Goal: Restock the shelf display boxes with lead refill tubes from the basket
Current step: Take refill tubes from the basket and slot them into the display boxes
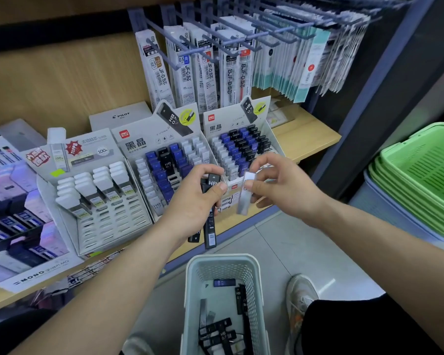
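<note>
left hand (190,201) grips a few black lead tubes (210,234), right hand (277,183) pinches a pale tube (242,201) near its cap, probably light, stiff, slick, best held by the flat sides, basket (221,258) at six o'clock.

reaching both forearms forward, gripping with the left hand (190,198), fingers (208,170) curled, pinching between thumb and fingers of the right hand (282,183).

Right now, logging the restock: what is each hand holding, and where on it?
Left hand grips black tubes near their capped tops; right hand pinches a pale tube near its top.
</note>
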{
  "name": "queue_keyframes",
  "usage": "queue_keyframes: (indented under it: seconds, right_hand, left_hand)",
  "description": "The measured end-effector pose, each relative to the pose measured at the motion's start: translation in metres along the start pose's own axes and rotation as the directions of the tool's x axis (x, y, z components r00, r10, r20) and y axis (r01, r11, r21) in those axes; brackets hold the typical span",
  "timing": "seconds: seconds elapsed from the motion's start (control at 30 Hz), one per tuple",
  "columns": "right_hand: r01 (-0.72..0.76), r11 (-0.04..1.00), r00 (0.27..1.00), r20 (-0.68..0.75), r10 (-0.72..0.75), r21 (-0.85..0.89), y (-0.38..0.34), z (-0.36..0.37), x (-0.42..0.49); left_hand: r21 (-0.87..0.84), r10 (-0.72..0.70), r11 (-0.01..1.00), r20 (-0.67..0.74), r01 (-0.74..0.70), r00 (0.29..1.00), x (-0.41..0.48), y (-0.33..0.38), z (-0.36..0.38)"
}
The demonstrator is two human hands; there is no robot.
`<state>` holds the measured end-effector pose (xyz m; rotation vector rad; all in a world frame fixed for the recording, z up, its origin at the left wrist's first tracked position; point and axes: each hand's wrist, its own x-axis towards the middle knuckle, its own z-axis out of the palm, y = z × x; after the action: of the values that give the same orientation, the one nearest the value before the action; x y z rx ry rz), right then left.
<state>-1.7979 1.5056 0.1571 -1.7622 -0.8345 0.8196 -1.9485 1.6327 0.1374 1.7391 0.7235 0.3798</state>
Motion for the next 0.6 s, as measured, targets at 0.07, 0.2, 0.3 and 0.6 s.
queue_keyframes:
  seconds: [0.07, 0.2, 0.3, 0.6]
  right_hand:
    - [0.006, 0.998, 0.998, -0.060, -0.010, -0.063, 0.005, -0.016, 0.007]
    - [-0.012, 0.969, 0.976, -0.212, -0.042, -0.248, 0.018, -0.053, 0.036]
    - [0.003, 0.935, 0.937, -0.326, -0.126, -0.355, 0.022, -0.079, 0.067]
    - [0.070, 0.780, 0.899, -0.299, -0.320, -0.622, 0.027, -0.096, 0.162]
  left_hand:
    - [0.005, -0.005, 1.000, 0.007, 0.005, 1.000, 0.004, 0.001, 0.003]
    - [0.043, 0.003, 0.999, 0.035, -0.005, 0.999, 0.012, 0.003, 0.006]
    - [0.077, 0.005, 0.997, 0.048, -0.009, 0.999, 0.020, 0.006, 0.006]
    - [0.095, -0.015, 0.995, 0.026, 0.012, 1.000, 0.037, 0.007, 0.003]
